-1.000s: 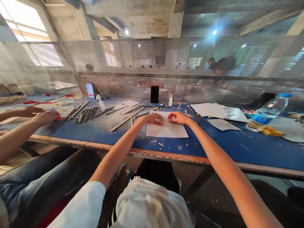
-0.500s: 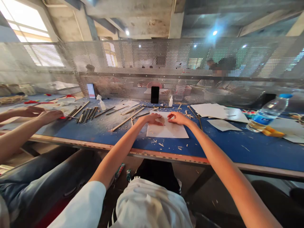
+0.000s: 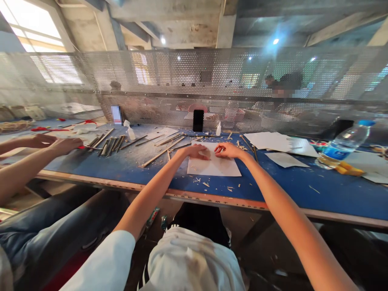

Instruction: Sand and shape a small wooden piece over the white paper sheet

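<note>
My left hand (image 3: 196,151) and right hand (image 3: 228,150) are near each other over the sheet (image 3: 226,169), fingers bent; I cannot tell whether either pinches anything. The sheet lies flat on the desk (image 3: 303,188), close to its front edge, with shavings (image 3: 205,184) between sheet and edge. Toward the back edge, a phone (image 3: 198,120) stands upright facing me, beside a small bottle (image 3: 218,129).

Sheet (image 3: 224,167) flat on table (image 3: 297,190). Behind sheet: phone (image 3: 198,120) and small bottle (image 3: 218,128), then mesh panel (image 3: 151,109) farther back. Left of sheet: long stick (image 3: 163,152) near, clustered tools (image 3: 112,145) well apart. Back-left of sheet: squeeze bottle (image 3: 130,133). Right of sheet: loose paper (image 3: 286,159) near, water bottle (image 3: 339,152) well apart. Back-right of sheet: paper stack (image 3: 266,140). Shavings (image 3: 206,184) before sheet, more behind it.
</note>
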Available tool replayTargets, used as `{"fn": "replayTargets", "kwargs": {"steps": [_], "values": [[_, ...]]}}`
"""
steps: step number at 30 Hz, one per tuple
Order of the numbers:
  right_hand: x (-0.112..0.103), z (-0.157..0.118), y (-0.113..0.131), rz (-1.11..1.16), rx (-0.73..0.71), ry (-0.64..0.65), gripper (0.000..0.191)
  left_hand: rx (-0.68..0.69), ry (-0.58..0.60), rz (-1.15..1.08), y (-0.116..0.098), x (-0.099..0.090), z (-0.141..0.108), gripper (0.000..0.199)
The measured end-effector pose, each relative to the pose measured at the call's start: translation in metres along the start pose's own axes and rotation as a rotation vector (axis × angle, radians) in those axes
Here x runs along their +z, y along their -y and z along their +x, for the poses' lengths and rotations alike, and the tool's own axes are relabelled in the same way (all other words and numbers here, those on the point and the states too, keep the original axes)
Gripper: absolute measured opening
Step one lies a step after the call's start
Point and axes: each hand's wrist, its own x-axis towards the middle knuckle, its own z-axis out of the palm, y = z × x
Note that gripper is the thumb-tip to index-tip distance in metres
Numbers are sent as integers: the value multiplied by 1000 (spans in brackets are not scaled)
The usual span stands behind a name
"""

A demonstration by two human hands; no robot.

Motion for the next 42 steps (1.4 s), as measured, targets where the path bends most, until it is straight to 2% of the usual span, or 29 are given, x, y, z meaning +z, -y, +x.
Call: {"fn": "replayTargets", "kwargs": {"steps": [2, 7, 12, 18, 21, 23, 28, 33, 39, 42], "values": [[0, -1, 0, 18, -3, 24, 26, -14, 13, 6, -1, -1, -1, 91], [2, -1, 1, -10, 6, -97, 25, -32, 12, 1, -5, -3, -3, 89], [-2, 0, 1, -19, -42, 39, 24, -12, 11, 12, -5, -3, -3, 89], [2, -2, 4, -14, -4, -95, 27, -20, -1, -1, 1, 2, 2, 91], [2, -2, 4, -8, 15, -8, 29, -11, 5, -13, 3, 3, 3, 91], [2, -2, 2, -13, -2, 5, 27, -5, 4, -25, 3, 2, 3, 90], [7, 1, -3, -60, -41, -155, 21, -6, -5, -33, 0, 0, 0, 89], [5, 2, -6, -28, -7, -33, 26, -22, 18, -10, -2, -1, 0, 90], [8, 1, -9, -67, -38, -187, 28, -32, 7, -16, -1, 0, 1, 89], [7, 1, -9, -23, 0, -95, 32, -24, 10, -16, -1, 1, 1, 90]]}}
